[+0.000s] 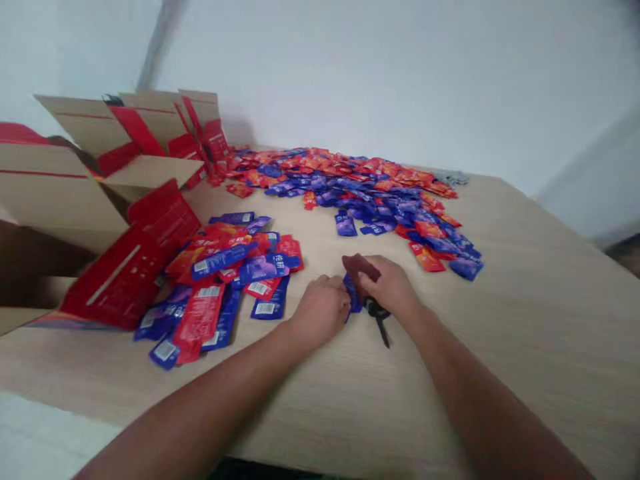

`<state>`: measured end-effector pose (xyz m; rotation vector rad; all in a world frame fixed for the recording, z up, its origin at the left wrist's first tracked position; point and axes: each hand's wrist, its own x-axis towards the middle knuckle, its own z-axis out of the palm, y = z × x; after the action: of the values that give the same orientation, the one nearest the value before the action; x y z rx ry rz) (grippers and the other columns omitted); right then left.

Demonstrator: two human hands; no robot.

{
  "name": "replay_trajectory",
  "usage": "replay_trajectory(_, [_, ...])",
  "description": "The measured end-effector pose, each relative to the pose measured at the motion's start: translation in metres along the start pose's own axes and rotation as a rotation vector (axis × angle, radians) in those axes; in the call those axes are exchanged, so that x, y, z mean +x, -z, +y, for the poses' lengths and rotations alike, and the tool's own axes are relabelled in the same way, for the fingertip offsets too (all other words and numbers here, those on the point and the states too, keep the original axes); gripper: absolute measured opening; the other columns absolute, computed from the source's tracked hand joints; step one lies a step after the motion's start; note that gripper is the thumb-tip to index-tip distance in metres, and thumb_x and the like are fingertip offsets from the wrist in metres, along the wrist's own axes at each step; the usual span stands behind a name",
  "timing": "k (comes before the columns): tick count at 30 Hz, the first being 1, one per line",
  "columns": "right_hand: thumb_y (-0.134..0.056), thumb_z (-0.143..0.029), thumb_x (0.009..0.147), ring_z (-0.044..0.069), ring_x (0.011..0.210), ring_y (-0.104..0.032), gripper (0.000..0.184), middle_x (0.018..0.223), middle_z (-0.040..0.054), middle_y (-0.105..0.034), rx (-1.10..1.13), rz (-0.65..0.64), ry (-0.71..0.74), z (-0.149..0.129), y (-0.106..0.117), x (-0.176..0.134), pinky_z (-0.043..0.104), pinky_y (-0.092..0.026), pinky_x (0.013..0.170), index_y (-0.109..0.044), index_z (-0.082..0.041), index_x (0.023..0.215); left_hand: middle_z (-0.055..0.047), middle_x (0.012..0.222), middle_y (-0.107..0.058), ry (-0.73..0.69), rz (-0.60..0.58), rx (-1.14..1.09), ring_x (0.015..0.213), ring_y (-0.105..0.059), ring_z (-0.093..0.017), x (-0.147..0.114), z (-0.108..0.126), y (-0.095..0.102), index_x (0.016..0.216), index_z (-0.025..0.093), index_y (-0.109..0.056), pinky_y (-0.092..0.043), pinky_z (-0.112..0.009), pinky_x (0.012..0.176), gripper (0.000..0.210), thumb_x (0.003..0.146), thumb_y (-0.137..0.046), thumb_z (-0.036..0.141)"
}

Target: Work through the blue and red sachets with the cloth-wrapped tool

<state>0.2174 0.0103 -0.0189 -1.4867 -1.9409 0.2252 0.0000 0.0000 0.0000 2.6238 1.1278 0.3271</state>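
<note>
My left hand [324,308] is closed at the edge of a blue sachet [354,297] that lies flat on the table. My right hand [393,287] is wrapped round a dark reddish-brown piece [359,267], too blurred for me to tell its kind; it reaches over the sachet. Just under the right hand is a small black object [377,313] with a thin dark end pointing toward me; whether the hand touches it I cannot tell. To the left of my left hand lies a loose heap of red and blue sachets [263,267], several showing barcodes.
Along the wall stretches a large pile of red and blue sachets [350,183]. Cardboard boxes with red flaps [145,260] stand at the left, some flaps upright. The pale wooden table [525,320] extends to the right. A grey item [453,177] lies at the back.
</note>
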Motion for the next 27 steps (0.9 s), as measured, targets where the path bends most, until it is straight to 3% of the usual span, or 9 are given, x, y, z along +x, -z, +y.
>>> replay_trajectory(3, [-0.065,-0.022,0.088,0.026,0.096,-0.071,0.028,0.107,0.0078,-0.078,-0.031,0.06,-0.075,0.007,0.002,0.003,0.036,-0.053,0.083,-0.077,-0.021,0.114,-0.008,0.112,-0.074,0.002,0.001,-0.011,0.106,-0.064,-0.025,-0.002,0.001,0.0,0.083,0.021,-0.078,-0.053,-0.041,0.101,0.021,0.097,-0.062,0.02])
replay_trajectory(6, [-0.065,-0.02,0.088,0.027,0.102,-0.072,0.03,0.112,0.0079,-0.078,-0.014,0.062,-0.04,0.008,0.003,0.003,0.037,-0.055,0.089,-0.076,-0.022,0.116,-0.008,0.112,-0.074,0.004,0.012,-0.023,0.106,-0.064,-0.025,-0.003,0.001,0.0,0.083,0.021,-0.079,-0.053,-0.04,0.1,0.021,0.097,-0.063,0.02])
replay_trajectory(11, [-0.065,-0.016,0.087,0.026,0.112,-0.071,0.039,0.123,0.0056,-0.077,0.097,-0.113,0.137,-0.007,0.004,-0.002,0.038,-0.055,0.099,-0.075,-0.026,0.123,-0.008,0.109,-0.073,-0.003,0.012,-0.024,0.103,-0.063,-0.025,-0.002,0.001,0.0,0.088,0.023,-0.082,-0.052,-0.042,0.099,0.025,0.099,-0.059,0.021])
replay_trajectory(14, [-0.064,-0.015,0.088,0.025,0.112,-0.071,0.039,0.123,0.005,-0.078,0.108,-0.166,0.142,-0.015,0.004,-0.004,0.037,-0.055,0.1,-0.075,-0.027,0.124,-0.009,0.105,-0.072,0.0,0.004,-0.021,0.102,-0.063,-0.025,-0.001,0.001,0.0,0.09,0.023,-0.083,-0.051,-0.042,0.099,0.028,0.101,-0.057,0.021])
replay_trajectory(23, [-0.066,-0.025,0.089,0.025,0.091,-0.071,0.024,0.103,0.0055,-0.078,-0.019,0.072,-0.181,0.009,0.002,0.004,0.035,-0.052,0.081,-0.077,-0.023,0.109,-0.008,0.115,-0.073,0.009,0.016,-0.027,0.107,-0.063,-0.025,-0.003,0.001,0.0,0.082,0.021,-0.078,-0.051,-0.041,0.099,0.022,0.099,-0.063,0.02])
replay_trajectory(27, [-0.066,-0.025,0.087,0.027,0.101,-0.07,0.022,0.109,0.008,-0.076,-0.031,0.094,-0.098,0.009,0.001,0.003,0.038,-0.054,0.09,-0.076,-0.022,0.107,-0.008,0.113,-0.073,-0.009,0.02,-0.018,0.105,-0.063,-0.024,-0.003,0.0,-0.001,0.083,0.021,-0.078,-0.051,-0.04,0.099,0.022,0.099,-0.062,0.02])
